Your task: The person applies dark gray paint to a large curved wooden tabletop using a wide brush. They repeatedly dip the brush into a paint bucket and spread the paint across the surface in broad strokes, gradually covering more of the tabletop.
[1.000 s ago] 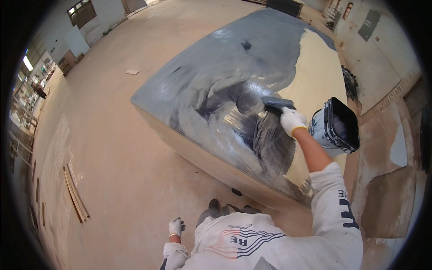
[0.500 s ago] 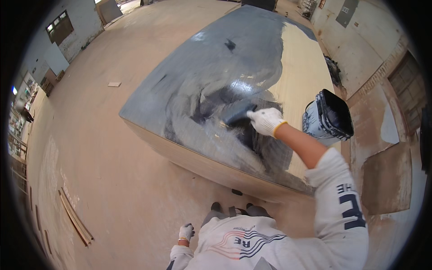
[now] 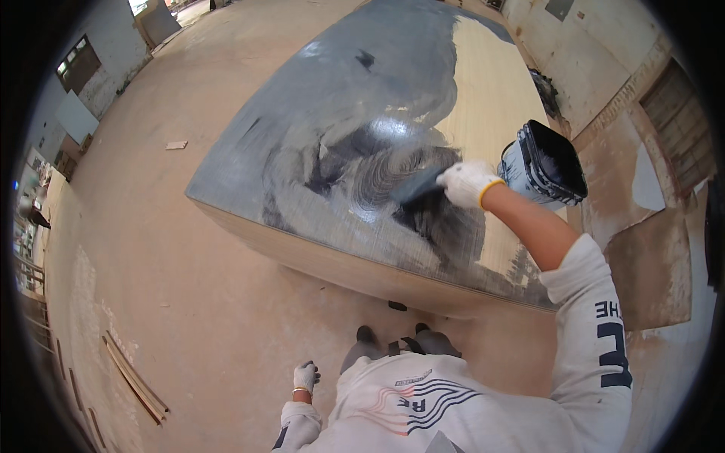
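Note:
In a white knit glove with a yellow cuff, my right hand point(image 3: 466, 183) is closed on the edge of a broad, blue-grey spreader point(image 3: 417, 187). The spreader's blade lies low against the top of a large pale wooden stack point(image 3: 495, 83), amid wet black coating point(image 3: 434, 219). Curved streaks fan out to the left of the blade. Much of the top is dark grey; a pale strip runs along the right. On that strip, beyond my right hand, stands a bucket point(image 3: 521, 170) with black inside. My gloved left hand point(image 3: 306, 374) hangs by my side, fingers loosely bent and apart, holding nothing visible.
Thin wooden strips point(image 3: 136, 377) lie on the dusty floor at the left, and a small flat piece point(image 3: 177, 145) lies farther off. A dark small object point(image 3: 397, 306) sits by the stack's foot. Brown sheets point(image 3: 648, 272) lean along the right side.
My right hand has drawn the spreader a little to the right, leaving fresh curved streaks in the black coating. The view has shifted slightly; my left hand still hangs down.

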A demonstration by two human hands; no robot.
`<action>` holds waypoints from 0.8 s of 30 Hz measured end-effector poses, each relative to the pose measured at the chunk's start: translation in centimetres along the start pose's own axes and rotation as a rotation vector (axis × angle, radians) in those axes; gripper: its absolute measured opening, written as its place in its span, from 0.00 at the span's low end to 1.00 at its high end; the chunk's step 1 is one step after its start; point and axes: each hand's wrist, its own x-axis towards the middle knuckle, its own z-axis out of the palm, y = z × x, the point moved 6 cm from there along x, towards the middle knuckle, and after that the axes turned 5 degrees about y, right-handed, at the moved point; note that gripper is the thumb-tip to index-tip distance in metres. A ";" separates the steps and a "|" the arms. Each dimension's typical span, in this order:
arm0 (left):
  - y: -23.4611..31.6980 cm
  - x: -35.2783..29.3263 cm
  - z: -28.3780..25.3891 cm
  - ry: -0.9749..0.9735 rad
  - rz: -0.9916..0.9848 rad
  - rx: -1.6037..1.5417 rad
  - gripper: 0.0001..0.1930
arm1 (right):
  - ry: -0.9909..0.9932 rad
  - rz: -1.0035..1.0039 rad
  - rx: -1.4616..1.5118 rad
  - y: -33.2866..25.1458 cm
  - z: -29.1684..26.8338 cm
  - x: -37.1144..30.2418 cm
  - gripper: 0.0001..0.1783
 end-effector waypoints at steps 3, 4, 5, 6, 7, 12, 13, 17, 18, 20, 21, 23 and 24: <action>2.1 0.3 1.3 -0.059 0.035 0.084 0.21 | 0.131 0.108 0.110 -1.1 -0.5 2.2 0.20; 2.7 0.3 1.7 -0.072 0.049 0.102 0.21 | 0.197 0.094 0.179 -2.9 -0.9 2.4 0.19; 3.2 0.3 2.2 -0.079 0.053 0.098 0.21 | 0.221 0.052 0.237 -4.7 -0.1 2.1 0.20; 3.2 0.0 2.0 -0.061 0.061 0.079 0.21 | 0.133 0.002 0.240 -7.6 -1.1 0.7 0.22; 3.0 -0.4 1.6 -0.045 0.067 0.059 0.21 | 0.041 -0.071 0.198 -9.0 -2.3 -1.1 0.23; 2.3 -1.6 1.1 -0.033 0.028 0.069 0.22 | -0.039 0.104 0.130 -2.0 -1.6 -0.3 0.26; 2.4 -1.7 1.5 -0.046 0.018 0.095 0.22 | -0.008 0.209 0.133 0.1 0.0 2.3 0.25; 0.5 -2.2 1.1 -0.050 -0.015 0.081 0.21 | 0.182 0.235 0.301 -3.8 -0.9 7.0 0.23; 0.1 -2.6 0.9 -0.043 -0.028 0.079 0.21 | 0.155 0.166 0.319 -6.5 -1.9 7.8 0.23; -0.2 -2.8 0.9 -0.050 -0.053 0.087 0.21 | 0.089 0.074 0.349 -10.0 -2.4 9.7 0.23; -1.0 -3.0 0.6 -0.031 -0.094 0.075 0.21 | 0.108 0.072 0.377 -11.0 -3.5 10.0 0.23; -1.3 -3.0 0.1 -0.033 -0.075 0.047 0.21 | 0.151 0.130 0.405 -10.3 -4.0 10.9 0.24; -1.3 -2.8 0.1 -0.041 -0.064 0.035 0.21 | 0.180 0.189 0.401 -8.4 -3.4 12.0 0.24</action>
